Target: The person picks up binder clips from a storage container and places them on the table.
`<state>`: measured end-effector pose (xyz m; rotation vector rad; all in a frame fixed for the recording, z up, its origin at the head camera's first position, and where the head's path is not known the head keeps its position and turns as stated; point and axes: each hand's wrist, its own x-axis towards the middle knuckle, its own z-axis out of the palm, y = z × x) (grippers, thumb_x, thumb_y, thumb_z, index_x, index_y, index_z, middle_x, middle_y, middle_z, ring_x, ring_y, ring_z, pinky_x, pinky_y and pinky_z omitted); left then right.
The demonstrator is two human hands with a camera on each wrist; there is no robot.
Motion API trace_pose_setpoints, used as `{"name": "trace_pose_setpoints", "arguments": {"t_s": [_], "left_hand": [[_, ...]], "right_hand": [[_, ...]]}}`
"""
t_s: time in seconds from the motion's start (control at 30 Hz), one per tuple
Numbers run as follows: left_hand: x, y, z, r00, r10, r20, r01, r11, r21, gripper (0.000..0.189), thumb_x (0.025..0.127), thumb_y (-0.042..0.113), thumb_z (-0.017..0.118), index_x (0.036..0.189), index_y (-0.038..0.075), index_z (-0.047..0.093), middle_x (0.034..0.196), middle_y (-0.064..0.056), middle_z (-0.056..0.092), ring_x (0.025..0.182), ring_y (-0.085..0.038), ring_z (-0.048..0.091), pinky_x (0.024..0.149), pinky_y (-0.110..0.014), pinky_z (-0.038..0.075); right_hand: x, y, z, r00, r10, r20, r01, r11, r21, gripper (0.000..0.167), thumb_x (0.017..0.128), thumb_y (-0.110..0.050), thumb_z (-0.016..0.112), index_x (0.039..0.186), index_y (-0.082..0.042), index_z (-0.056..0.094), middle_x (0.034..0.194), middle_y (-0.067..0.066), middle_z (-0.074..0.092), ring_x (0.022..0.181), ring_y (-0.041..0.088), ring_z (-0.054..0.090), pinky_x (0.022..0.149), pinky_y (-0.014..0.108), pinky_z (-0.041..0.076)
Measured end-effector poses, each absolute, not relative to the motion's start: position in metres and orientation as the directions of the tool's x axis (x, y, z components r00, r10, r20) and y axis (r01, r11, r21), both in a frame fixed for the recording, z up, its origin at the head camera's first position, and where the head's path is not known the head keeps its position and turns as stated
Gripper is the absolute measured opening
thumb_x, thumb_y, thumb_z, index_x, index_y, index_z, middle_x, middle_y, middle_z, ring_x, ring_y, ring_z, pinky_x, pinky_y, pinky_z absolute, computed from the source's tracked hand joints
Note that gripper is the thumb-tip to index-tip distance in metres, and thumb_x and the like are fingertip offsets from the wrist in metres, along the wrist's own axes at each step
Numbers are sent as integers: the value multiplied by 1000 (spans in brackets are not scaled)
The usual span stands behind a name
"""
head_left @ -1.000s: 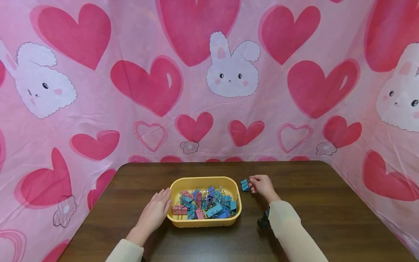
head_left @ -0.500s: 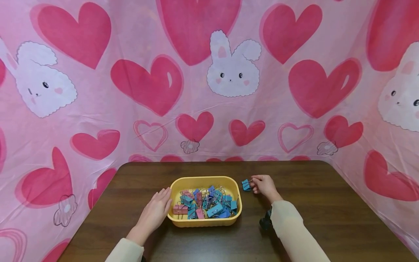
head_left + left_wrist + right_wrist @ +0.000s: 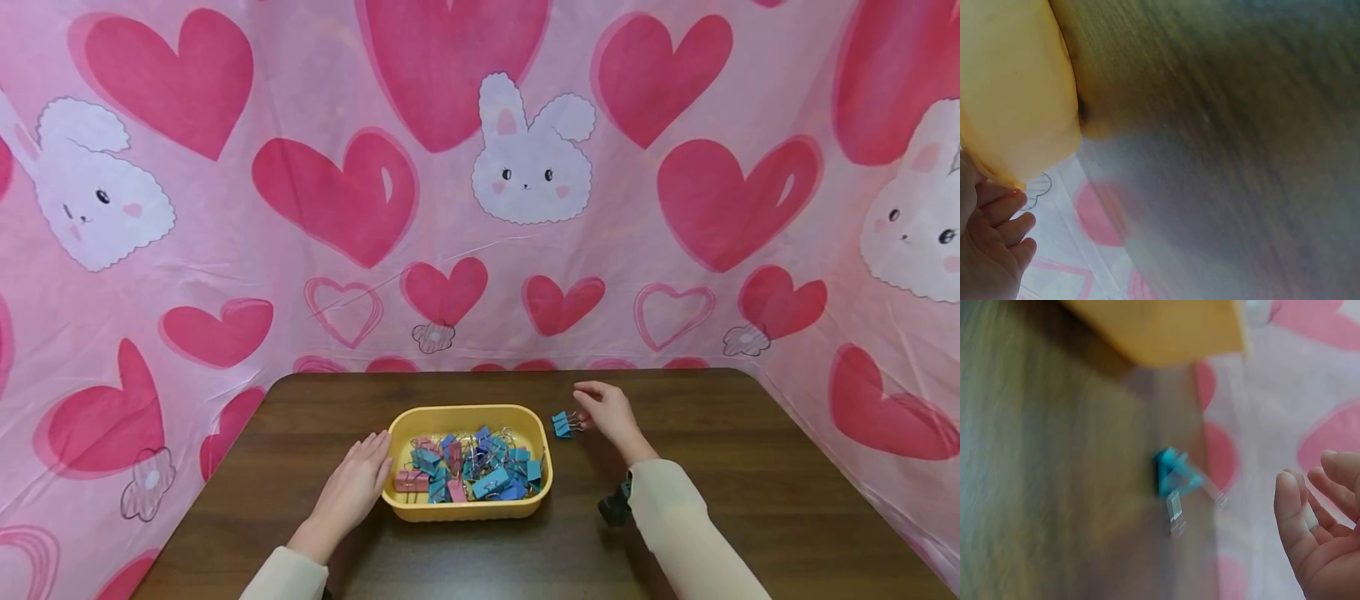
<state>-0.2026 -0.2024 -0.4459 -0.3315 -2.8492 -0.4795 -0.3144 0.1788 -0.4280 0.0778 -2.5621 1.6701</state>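
A teal binder clip (image 3: 562, 424) stands on the table just right of the yellow plastic tray (image 3: 467, 512), its silver wire handles spread toward the right. My right hand (image 3: 611, 415) is raised beside it, thumb and fingers parted. In the right wrist view a gap shows between that hand and the teal clip (image 3: 1171, 474). My left hand (image 3: 351, 477) lies along the tray's left side with fingers extended. The left wrist view shows its fingertips at the tray's rim. Inside the tray is a pile of teal, blue and pink binder clips (image 3: 491, 482).
The dark wood table (image 3: 712, 500) extends on both sides of the tray. Behind its far edge hangs a pink curtain (image 3: 465, 237) with hearts and rabbits, which also runs along the left and right sides.
My right hand has let go of the teal clip's handles and lifted slightly up and right. The clip stays on the table. The left hand and tray have not moved.
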Motion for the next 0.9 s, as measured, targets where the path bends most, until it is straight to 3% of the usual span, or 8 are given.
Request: {"name": "trace_pose_setpoints", "arguments": {"t_s": [0.17,0.53,0.7,0.9], "left_hand": [[-202,-202,-446,-944,187,272,265,920,287,45,91,19,57,128,-6,50,132,-19,48,124,-35,41,104,-47,27],[-203,-202,-446,-948,178,265,255,921,295,46,91,21,57,130,-4,49,134,-18,46,125,-35,39,104,-47,27],[-202,-203,-447,-950,173,259,250,919,304,47,91,22,56,131,-3,48,135,-18,45,126,-35,38,104,-47,26],[-202,-203,-447,-955,166,247,241,918,315,48,92,23,56,132,-2,47,135,-17,45,126,-34,37,105,-47,26]], "right_hand": [[-303,162,-409,-992,-63,107,-123,388,-913,32,90,-16,60,117,3,59,71,12,61,62,35,60,60,44,55],[-267,123,-384,-943,-286,169,-253,287,-924,33,88,-17,63,115,1,60,79,10,61,66,33,59,61,40,55],[-250,110,-383,-887,-433,163,-298,264,-917,34,87,-19,64,115,-1,61,90,13,63,68,33,59,60,38,55],[-237,101,-391,-803,-574,160,-354,244,-903,30,87,-15,64,113,0,62,90,8,61,63,31,58,57,42,54]]}}
